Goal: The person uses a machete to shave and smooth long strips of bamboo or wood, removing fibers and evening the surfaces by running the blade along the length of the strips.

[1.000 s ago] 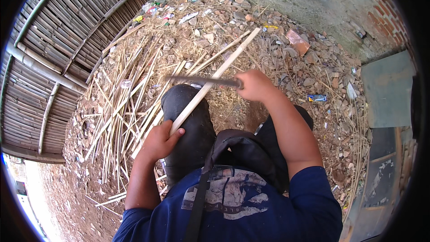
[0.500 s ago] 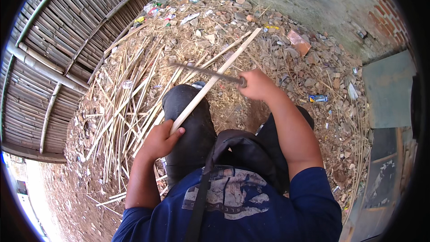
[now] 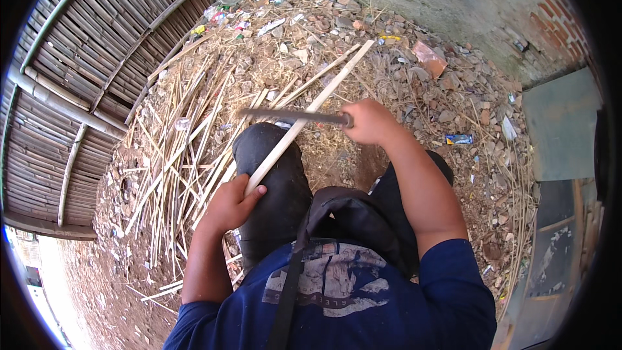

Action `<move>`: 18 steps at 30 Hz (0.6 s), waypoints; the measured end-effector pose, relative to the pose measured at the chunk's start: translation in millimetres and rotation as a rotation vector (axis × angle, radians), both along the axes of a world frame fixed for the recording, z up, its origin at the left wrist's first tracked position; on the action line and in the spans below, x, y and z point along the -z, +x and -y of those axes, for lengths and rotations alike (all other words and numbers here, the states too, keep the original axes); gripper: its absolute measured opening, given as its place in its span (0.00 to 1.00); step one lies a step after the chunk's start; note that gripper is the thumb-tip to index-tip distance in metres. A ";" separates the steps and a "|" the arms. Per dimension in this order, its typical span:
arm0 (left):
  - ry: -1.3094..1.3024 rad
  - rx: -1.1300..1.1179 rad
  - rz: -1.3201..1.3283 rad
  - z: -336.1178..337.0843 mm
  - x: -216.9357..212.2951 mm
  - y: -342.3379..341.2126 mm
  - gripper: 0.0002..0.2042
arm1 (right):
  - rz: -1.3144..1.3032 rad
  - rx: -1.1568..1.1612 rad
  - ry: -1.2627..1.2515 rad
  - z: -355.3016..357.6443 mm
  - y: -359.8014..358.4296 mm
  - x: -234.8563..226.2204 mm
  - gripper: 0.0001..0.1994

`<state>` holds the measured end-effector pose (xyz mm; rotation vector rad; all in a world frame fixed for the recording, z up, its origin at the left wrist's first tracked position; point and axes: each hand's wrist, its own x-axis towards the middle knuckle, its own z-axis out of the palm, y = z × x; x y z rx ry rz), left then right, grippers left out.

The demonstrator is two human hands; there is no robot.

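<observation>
Rubble-strewn ground [image 3: 129, 279] lies between a slatted bamboo wall [image 3: 139, 10] and a brick wall [image 3: 447, 16]. The left hand [image 3: 230, 204] is closed around a pale strip [image 3: 279, 152] slanting over the left knee [image 3: 251, 146]; the right hand [image 3: 372, 122] grips a blade [image 3: 275, 114] crossing it, more level than half a second ago.

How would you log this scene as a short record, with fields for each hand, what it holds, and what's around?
Left hand: grips the near end of a pale strip
Right hand: grips a long dark blade
Strip position: slants up and rightward over the left knee
Blade position: points left, crossing the strip; contact unclear
Ground, left: pile of loose strips
Ground, right: rubble, blue wrapper
Walls: bamboo wall left, brick wall at far side
</observation>
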<state>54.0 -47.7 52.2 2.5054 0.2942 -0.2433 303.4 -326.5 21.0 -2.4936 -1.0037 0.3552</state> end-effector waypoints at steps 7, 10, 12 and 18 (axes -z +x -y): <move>0.039 0.012 0.029 3.1 -1.7 0.1 0.23 | -0.039 0.393 0.271 22.3 41.4 42.1 0.22; 0.054 -0.003 0.034 1.4 1.8 -2.6 0.23 | -0.146 0.317 0.146 16.8 31.1 18.4 0.22; 0.079 -0.019 0.032 3.3 2.4 -1.9 0.23 | -0.125 0.223 0.061 6.7 15.2 6.2 0.20; 0.167 -0.022 0.025 16.5 -2.6 0.4 0.23 | -0.142 0.224 0.075 15.2 30.1 26.1 0.14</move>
